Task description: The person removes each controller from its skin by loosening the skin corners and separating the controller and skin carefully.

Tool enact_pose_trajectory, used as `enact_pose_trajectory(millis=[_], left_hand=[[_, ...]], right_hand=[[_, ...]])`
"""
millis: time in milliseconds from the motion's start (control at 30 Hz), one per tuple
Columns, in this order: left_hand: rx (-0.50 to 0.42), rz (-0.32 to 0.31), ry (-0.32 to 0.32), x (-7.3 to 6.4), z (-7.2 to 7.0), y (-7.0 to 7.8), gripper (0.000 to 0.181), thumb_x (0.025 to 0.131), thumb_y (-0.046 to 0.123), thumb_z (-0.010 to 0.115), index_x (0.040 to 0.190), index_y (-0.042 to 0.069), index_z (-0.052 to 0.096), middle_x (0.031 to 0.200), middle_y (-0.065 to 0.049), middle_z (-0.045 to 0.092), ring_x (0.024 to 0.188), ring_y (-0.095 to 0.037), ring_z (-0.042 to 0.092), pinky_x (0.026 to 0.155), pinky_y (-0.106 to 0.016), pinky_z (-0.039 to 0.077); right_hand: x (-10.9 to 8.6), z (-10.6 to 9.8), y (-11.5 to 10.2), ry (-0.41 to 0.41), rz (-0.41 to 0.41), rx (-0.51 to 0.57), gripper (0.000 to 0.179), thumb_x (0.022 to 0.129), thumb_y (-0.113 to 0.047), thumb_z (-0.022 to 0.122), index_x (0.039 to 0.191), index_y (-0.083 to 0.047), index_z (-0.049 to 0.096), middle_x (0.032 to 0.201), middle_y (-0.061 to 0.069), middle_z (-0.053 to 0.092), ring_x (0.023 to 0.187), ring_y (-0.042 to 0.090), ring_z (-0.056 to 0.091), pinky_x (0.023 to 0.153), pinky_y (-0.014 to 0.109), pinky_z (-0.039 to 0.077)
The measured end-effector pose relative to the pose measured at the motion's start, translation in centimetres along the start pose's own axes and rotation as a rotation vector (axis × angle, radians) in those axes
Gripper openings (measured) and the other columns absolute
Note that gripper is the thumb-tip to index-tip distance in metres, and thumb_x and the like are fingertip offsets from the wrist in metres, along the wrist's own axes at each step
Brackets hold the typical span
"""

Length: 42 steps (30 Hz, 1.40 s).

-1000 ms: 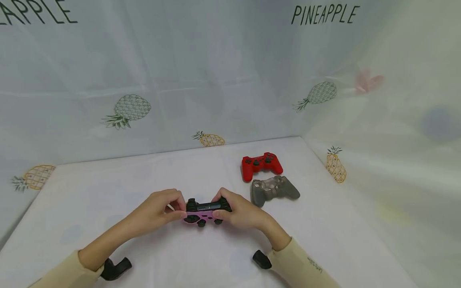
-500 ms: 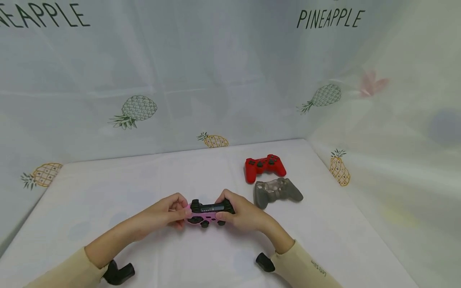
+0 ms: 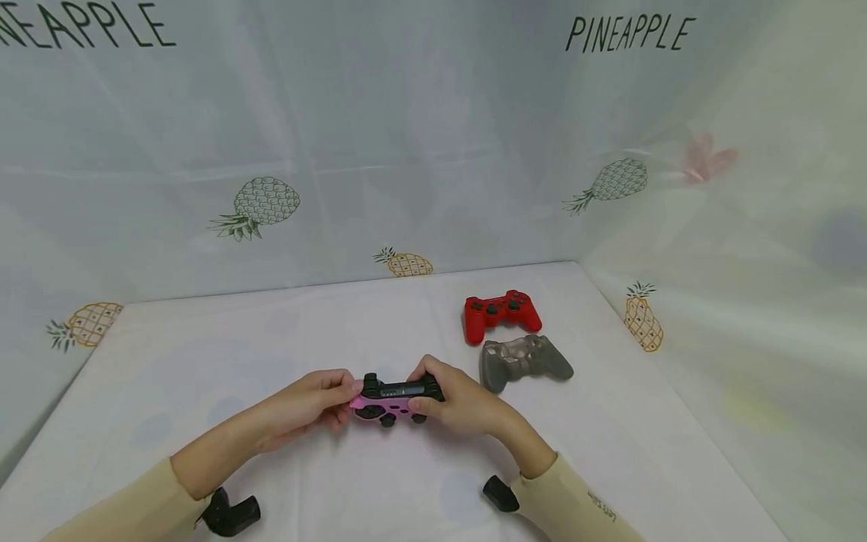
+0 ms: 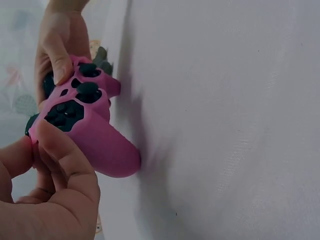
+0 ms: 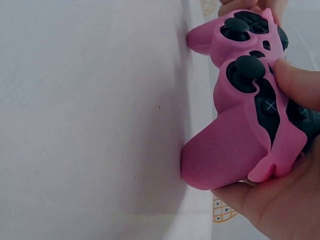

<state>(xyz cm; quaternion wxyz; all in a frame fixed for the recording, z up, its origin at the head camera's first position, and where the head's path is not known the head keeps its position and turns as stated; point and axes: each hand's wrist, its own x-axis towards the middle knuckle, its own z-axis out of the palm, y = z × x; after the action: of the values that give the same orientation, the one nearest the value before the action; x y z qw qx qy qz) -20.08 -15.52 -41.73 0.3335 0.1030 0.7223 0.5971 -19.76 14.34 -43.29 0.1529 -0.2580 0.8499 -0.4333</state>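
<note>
A black game controller (image 3: 401,390) stands on its grips at mid-table, its top edge and shoulder buttons bare. A pink silicone cover (image 4: 107,145) wraps its grips and face; in the right wrist view the cover's edge (image 5: 280,150) is bunched and folded near the face buttons. My left hand (image 3: 313,408) pinches the cover's edge at the controller's left upper corner between thumb and fingers. With my right hand (image 3: 463,403) I grip the right end, thumb on the face and fingers behind. The back of the controller is hidden.
Behind and right of my right hand lies a grey controller (image 3: 524,360), with a red controller (image 3: 503,312) just beyond it. A pineapple-print cloth (image 3: 406,135) hangs along the back and right of the white table (image 3: 223,361).
My left fingers have shifted their pinch at the controller's left end, and the thumb sits higher at the corner. The right hand keeps its hold. The head view has swung slightly left.
</note>
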Motion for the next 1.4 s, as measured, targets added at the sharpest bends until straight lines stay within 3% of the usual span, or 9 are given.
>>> enact_pose_trajectory(millis=[133, 333, 500, 700, 967, 1133, 1400], left_hand=[[-0.006, 0.028, -0.011, -0.1, -0.3, -0.2, 0.027, 0.108, 0.030, 0.063, 0.105, 0.003, 0.062, 0.097, -0.009, 0.059, 0.088, -0.021, 0.059, 0.080, -0.029, 0.054], [0.095, 0.068, 0.014, -0.4, -0.4, 0.0, 0.028, 0.110, 0.029, 0.060, 0.106, 0.002, 0.060, 0.099, -0.010, 0.062, 0.096, -0.028, 0.067, 0.088, -0.031, 0.057], [0.138, 0.071, 0.031, -0.3, 0.0, 0.3, 0.027, 0.111, 0.027, 0.060, 0.110, 0.000, 0.061, 0.101, -0.011, 0.066, 0.097, -0.028, 0.069, 0.088, -0.030, 0.058], [0.105, 0.042, 0.021, 0.1, 0.3, 0.7, 0.032, 0.110, 0.026, 0.061, 0.121, -0.005, 0.058, 0.101, -0.011, 0.065, 0.095, -0.025, 0.068, 0.088, -0.030, 0.057], [0.141, 0.050, 0.047, 0.7, 0.5, 0.2, 0.017, 0.108, 0.015, 0.057, 0.111, -0.002, 0.060, 0.095, -0.009, 0.065, 0.087, -0.021, 0.065, 0.083, -0.032, 0.057], [0.209, 0.078, 0.078, 0.1, 0.6, 0.0, 0.013, 0.108, 0.012, 0.055, 0.107, 0.000, 0.058, 0.090, -0.008, 0.064, 0.084, -0.021, 0.063, 0.080, -0.034, 0.056], [0.211, 0.109, 0.088, -0.7, 0.3, -0.2, 0.011, 0.107, 0.011, 0.058, 0.106, 0.001, 0.055, 0.086, -0.007, 0.062, 0.082, -0.024, 0.063, 0.077, -0.030, 0.054]], right_hand=[[0.1, 0.0, 0.0, -0.002, -0.014, 0.001, 0.023, 0.103, -0.025, 0.073, 0.120, -0.018, 0.059, 0.113, -0.003, 0.067, 0.100, 0.013, 0.060, 0.091, 0.033, 0.047], [0.2, 0.1, 0.0, -0.003, -0.022, -0.006, 0.024, 0.103, -0.026, 0.073, 0.121, -0.018, 0.059, 0.113, -0.003, 0.068, 0.100, 0.013, 0.060, 0.091, 0.033, 0.047], [0.0, -0.2, 0.1, 0.007, -0.014, -0.021, 0.024, 0.103, -0.027, 0.072, 0.121, -0.018, 0.059, 0.114, -0.003, 0.068, 0.101, 0.013, 0.060, 0.092, 0.033, 0.047], [-0.2, -0.5, 0.2, 0.012, 0.000, -0.015, 0.024, 0.103, -0.026, 0.073, 0.121, -0.017, 0.059, 0.113, -0.002, 0.068, 0.100, 0.014, 0.061, 0.091, 0.035, 0.048], [-0.2, -0.1, 0.3, 0.014, -0.006, -0.009, 0.023, 0.103, -0.023, 0.073, 0.120, -0.017, 0.060, 0.113, -0.002, 0.069, 0.100, 0.013, 0.061, 0.092, 0.033, 0.048], [0.0, 0.3, 0.4, 0.013, -0.027, 0.004, 0.023, 0.103, -0.025, 0.072, 0.120, -0.016, 0.060, 0.113, -0.002, 0.070, 0.098, 0.012, 0.062, 0.090, 0.031, 0.048], [0.2, 0.0, 0.1, 0.014, -0.007, -0.019, 0.022, 0.105, -0.028, 0.070, 0.122, -0.018, 0.060, 0.107, -0.004, 0.070, 0.095, 0.013, 0.061, 0.086, 0.032, 0.048]])
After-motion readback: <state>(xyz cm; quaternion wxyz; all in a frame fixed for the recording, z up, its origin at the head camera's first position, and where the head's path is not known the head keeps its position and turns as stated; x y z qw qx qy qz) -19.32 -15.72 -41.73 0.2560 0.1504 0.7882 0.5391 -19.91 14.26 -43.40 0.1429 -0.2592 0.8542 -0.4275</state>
